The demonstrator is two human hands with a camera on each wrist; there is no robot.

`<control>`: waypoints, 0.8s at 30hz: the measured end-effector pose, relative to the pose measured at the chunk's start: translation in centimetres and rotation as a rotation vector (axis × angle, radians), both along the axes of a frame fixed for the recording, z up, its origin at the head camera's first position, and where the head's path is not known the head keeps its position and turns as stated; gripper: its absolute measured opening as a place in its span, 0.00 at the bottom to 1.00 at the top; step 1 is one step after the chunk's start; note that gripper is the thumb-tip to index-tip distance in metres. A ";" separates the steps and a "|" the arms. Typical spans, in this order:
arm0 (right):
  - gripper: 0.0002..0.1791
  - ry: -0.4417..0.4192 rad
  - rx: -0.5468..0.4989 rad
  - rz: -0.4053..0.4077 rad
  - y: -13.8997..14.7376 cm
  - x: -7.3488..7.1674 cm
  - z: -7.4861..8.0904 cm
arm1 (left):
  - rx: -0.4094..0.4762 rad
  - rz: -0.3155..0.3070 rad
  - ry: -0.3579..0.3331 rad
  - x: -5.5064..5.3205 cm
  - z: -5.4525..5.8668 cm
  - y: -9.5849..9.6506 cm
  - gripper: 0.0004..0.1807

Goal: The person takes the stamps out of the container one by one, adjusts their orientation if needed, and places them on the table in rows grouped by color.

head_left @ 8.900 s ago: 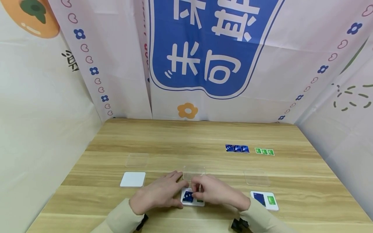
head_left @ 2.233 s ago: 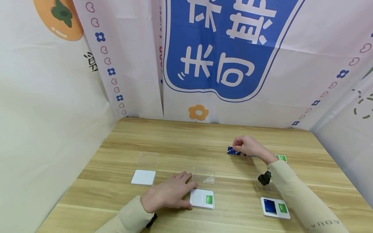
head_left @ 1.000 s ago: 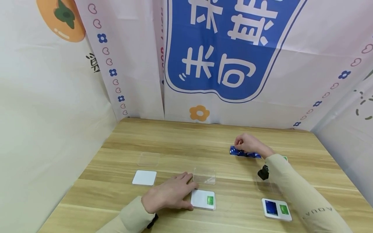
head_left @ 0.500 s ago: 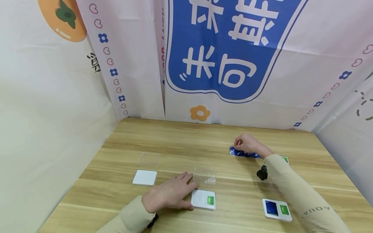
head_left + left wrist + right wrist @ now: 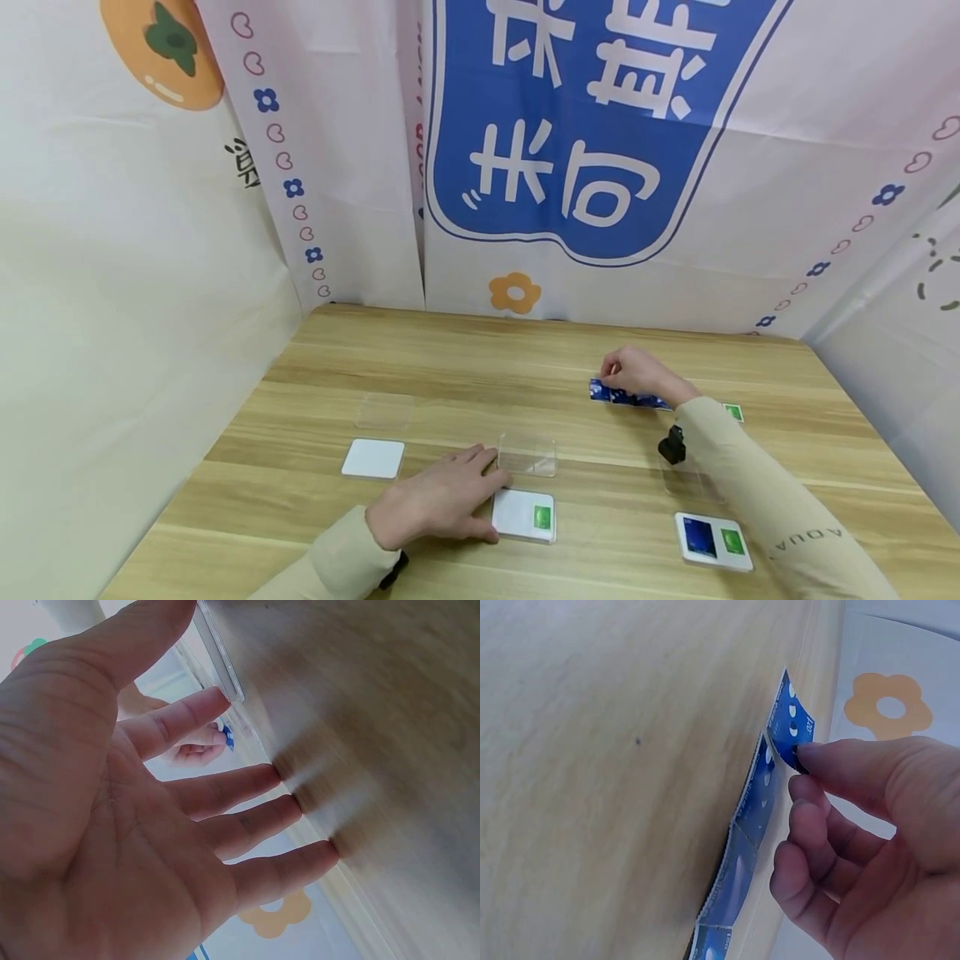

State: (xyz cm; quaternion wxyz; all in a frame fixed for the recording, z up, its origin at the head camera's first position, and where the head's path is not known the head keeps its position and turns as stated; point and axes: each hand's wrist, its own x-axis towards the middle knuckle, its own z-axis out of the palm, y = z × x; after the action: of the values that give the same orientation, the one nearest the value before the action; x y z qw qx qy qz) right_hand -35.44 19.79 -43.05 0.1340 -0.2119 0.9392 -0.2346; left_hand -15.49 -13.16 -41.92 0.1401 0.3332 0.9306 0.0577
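Observation:
My right hand (image 5: 633,371) pinches the end stamp (image 5: 791,724) of a row of blue stamps (image 5: 626,397) at the back right of the table. In the right wrist view thumb and forefinger hold its corner. It sits at an angle to the neighbouring stamps (image 5: 731,874), whose edges are perforated. My left hand (image 5: 442,496) rests with spread fingers on the table, thumb and forefinger right at the left edge of the middle white card (image 5: 513,512). That card bears one small green stamp (image 5: 542,517). In the left wrist view my left palm (image 5: 142,825) holds nothing.
To the right lies a white card (image 5: 712,559) with a blue and a green stamp. A blank white card (image 5: 372,458) lies left. Clear plastic covers (image 5: 527,455) lie behind the cards, the right one partly under my forearm. Another green stamp (image 5: 733,412) shows beyond my right sleeve.
Since the oldest frame, my right hand has gone from the middle card to the blue row, now longer. The blue stamp has left that card. Lately the hand has barely shifted; the left stays put.

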 end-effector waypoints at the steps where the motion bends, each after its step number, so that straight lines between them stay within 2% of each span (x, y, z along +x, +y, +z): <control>1: 0.05 -0.003 0.002 -0.003 0.0 0.0 0.0 | 0.000 -0.001 0.000 0.0 0.0 0.0 0.33; 9: 0.04 -0.026 0.006 -0.012 -0.2 0.2 0.1 | 0.002 -0.003 0.002 -0.1 -0.2 0.0 0.33; 24: 0.04 0.001 -0.002 0.004 -0.1 0.2 -0.2 | -0.005 -0.003 0.008 -0.1 -0.3 0.0 0.33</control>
State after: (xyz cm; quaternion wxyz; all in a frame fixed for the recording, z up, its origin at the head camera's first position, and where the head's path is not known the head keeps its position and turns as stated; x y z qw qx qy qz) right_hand -35.26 19.73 -43.23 0.1338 -0.2138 0.9386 -0.2353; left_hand -15.54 -13.19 -42.19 0.1372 0.3345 0.9308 0.0539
